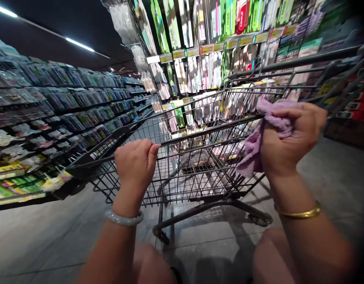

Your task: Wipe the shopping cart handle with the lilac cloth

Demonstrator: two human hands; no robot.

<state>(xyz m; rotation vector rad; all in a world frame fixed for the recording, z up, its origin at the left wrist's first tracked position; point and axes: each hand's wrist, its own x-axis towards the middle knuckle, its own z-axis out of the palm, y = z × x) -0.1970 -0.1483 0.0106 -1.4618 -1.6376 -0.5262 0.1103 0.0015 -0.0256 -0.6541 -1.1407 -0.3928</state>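
While my left fingers [137, 148] curl closed round the smooth dark rail [205, 132] of a wire-mesh cart [188, 215], my right fingers [288, 113] clench a fuzzy lilac cloth [250, 152], bunched at the rail's right end. Beyond hang glossy green packets [227, 19], seemingly lettered "SXWM"; grey floor [66, 236] spreads below, strip lights [79, 44] above.

The dark wire shopping cart [196, 170] stands upright on its wheels [260, 219]. A lilac cloth [253, 152], crumpled, hangs partly down at its top rail [199, 133].
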